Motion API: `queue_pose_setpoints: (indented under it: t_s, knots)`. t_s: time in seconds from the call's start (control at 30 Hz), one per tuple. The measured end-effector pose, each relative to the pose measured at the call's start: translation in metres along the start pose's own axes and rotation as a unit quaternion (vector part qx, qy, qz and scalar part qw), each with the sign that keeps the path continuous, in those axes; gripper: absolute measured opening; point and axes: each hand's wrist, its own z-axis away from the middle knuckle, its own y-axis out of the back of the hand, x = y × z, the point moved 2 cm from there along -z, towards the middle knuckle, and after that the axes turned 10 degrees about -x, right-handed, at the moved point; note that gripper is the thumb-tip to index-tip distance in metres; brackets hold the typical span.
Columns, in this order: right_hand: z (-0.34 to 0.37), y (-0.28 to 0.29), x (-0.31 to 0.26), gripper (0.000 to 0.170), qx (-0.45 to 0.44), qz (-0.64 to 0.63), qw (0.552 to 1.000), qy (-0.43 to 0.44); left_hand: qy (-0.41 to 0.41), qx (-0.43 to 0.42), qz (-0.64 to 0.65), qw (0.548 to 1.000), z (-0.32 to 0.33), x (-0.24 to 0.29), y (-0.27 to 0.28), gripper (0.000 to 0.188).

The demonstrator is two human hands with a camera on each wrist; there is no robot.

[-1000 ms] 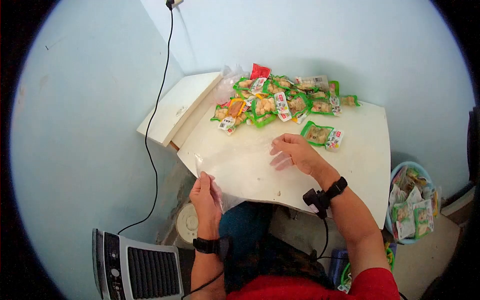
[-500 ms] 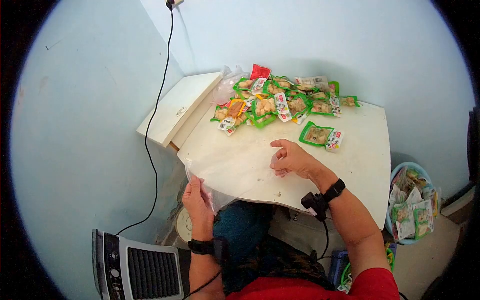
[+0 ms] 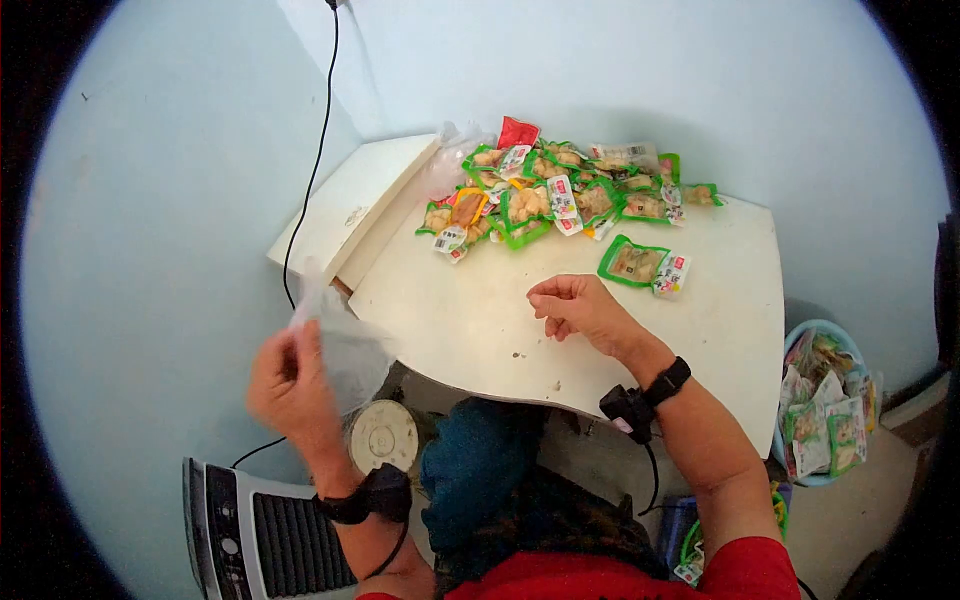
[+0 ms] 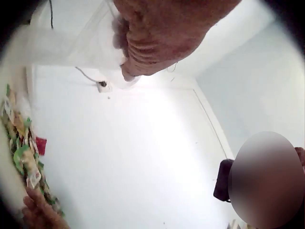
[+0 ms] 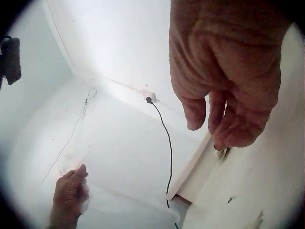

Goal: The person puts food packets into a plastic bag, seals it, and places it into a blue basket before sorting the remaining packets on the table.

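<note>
The left hand is off the table's left edge, pinching a clear plastic bag that hangs to its right. In the left wrist view the filmy bag spreads from the fingers of the left hand. Over the middle of the white table is the right hand, its fingers loosely bent and holding nothing; the right wrist view shows the right hand empty too. Beyond it lies a single green-edged food packet, with a heap of similar packets farther back.
A crumpled clear bag sits left of the heap, beside a raised white panel. On the floor at right stands a blue bin full of packets. A black cable runs down the left wall above a cooler-like appliance.
The left hand has carried the bag left and up, off the table. The right hand has let the bag go and stays over the table with fingers bent.
</note>
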Motion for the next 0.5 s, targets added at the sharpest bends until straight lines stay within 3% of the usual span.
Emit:
queue_pose_setpoints:
  t_s: [0.2,0.33,0.5]
  knots:
    - [-0.003,-0.010,0.005,0.036,-0.039,-0.025,0.999,-0.021,-0.147,-0.184,-0.146,0.961,0.032,0.005,-0.087,0.014]
    - [0.000,-0.017,0.007,0.047,-0.050,-0.067,0.994,-0.069,-0.146,-0.266,-0.137,0.943,0.071,0.001,-0.135,0.014]
    - [-0.011,-0.009,0.026,0.031,-0.012,-0.088,0.996,-0.019,-0.130,-0.330,-0.090,0.930,0.100,0.012,-0.155,0.015]
